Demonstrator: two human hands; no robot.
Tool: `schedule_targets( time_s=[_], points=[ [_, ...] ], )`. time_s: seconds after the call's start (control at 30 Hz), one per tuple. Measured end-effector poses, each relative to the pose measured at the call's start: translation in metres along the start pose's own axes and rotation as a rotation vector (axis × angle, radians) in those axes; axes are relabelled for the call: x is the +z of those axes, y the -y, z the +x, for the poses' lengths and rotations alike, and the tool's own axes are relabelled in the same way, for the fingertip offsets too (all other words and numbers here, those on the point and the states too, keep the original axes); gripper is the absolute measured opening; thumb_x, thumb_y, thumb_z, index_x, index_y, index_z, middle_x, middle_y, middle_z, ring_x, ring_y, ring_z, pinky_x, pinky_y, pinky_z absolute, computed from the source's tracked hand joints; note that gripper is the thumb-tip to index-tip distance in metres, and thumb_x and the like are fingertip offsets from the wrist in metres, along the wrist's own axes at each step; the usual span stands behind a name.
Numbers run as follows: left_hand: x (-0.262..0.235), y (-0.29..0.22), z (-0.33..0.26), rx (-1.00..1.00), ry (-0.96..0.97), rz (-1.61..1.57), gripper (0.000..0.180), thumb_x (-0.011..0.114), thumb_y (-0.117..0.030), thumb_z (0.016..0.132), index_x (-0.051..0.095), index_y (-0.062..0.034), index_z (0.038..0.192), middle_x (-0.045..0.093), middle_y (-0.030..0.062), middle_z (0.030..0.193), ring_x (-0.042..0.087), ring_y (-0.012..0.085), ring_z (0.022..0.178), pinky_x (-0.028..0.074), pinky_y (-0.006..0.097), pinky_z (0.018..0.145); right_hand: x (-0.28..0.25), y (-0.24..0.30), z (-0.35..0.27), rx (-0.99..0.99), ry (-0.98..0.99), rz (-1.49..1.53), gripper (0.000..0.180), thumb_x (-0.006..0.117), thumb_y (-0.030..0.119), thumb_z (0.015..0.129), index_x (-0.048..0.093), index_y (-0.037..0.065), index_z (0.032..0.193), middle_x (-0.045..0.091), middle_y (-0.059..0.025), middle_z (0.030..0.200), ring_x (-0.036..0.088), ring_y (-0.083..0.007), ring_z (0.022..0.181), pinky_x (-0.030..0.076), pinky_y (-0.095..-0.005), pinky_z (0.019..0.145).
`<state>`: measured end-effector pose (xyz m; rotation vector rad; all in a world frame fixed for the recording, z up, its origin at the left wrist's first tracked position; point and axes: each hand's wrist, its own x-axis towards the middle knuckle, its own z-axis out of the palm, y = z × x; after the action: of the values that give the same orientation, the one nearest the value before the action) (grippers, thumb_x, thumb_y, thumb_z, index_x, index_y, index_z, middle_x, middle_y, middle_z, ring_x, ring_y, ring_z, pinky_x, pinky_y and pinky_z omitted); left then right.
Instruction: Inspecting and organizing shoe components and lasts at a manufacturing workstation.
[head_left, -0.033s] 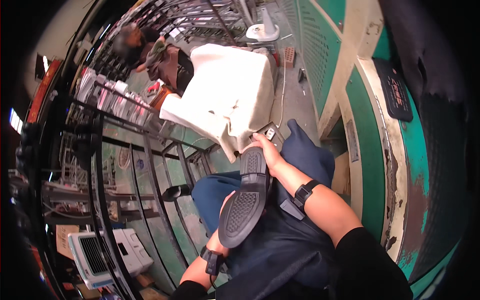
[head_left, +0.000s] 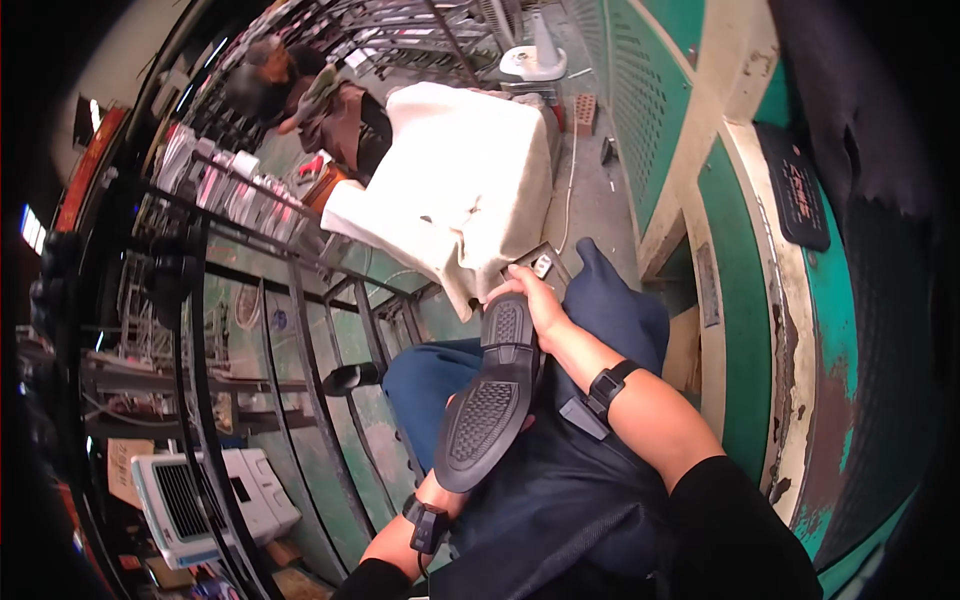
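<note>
Head view: a white air cooler (head_left: pixel 264 500) stands beyond a black metal rack (head_left: pixel 326 405). The left hand (head_left: pixel 439 489) is mostly hidden behind the black shoe (head_left: pixel 488 418); its grip cannot be told. The shoe is tilted above the person's lap (head_left: pixel 570 490), sole in view, heel end uppermost. The right hand (head_left: pixel 535 305) clasps the heel end. A green panel (head_left: pixel 735 300) stands at right.

Right arm (head_left: pixel 650 410) comes in from low right, slants up and left. Right wrist (head_left: pixel 572 348) looks nearly straight. Right grip (head_left: pixel 537 305) curled, fingers (head_left: pixel 497 290) bent over toward left. Left arm (head_left: pixel 390 550) comes in from bottom, less of it showing, slants up and right. Left grip (head_left: pixel 433 490) lower, closer to body, mostly hidden; bend of its fingers can't be seen.
</note>
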<state>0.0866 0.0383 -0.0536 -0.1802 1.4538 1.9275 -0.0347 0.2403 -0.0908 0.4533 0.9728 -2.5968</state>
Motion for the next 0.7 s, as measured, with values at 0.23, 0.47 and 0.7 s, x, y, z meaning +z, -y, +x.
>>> schedule_targets(
  time_s=[0.23, 0.47, 0.7],
  points=[
    [0.021, 0.006, -0.041, 0.368, -0.073, 0.512, 0.035, 0.047, -0.023, 0.102, 0.057, -0.0019, 0.128, 0.064, 0.0153, 0.121, 0.062, 0.0317, 0.113, 0.044, 0.052, 0.109, 0.016, -0.014, -0.006, -0.067, -0.049, -0.051, 0.052, 0.048, 0.045, 0.096, 0.067, -0.003, 0.09, 0.071, -0.0151, 0.084, 0.067, -0.0193, 0.067, 0.056, -0.0308, 0.063],
    [0.005, 0.01, -0.049, 0.042, 0.078, -0.737, 0.037, 0.041, -0.024, 0.104, 0.056, -0.0022, 0.13, 0.064, 0.0174, 0.122, 0.061, 0.0331, 0.115, 0.044, 0.053, 0.109, 0.06, 0.003, -0.036, -0.052, 0.117, 0.091, 0.054, 0.041, 0.046, 0.098, 0.067, -0.001, 0.092, 0.07, -0.0121, 0.086, 0.066, -0.018, 0.072, 0.054, -0.0293, 0.069],
    [0.016, -0.007, -0.075, -0.28, 0.07, -0.855, 0.092, 0.056, -0.064, 0.086, 0.033, -0.0027, 0.15, 0.048, 0.0288, 0.141, 0.046, 0.0508, 0.131, 0.047, 0.053, 0.105, 0.021, -0.009, -0.022, -0.508, -0.006, -0.571, 0.043, 0.047, 0.036, 0.097, 0.07, 0.0, 0.091, 0.071, -0.0128, 0.093, 0.068, -0.024, 0.083, 0.052, -0.0348, 0.082]
  ],
)
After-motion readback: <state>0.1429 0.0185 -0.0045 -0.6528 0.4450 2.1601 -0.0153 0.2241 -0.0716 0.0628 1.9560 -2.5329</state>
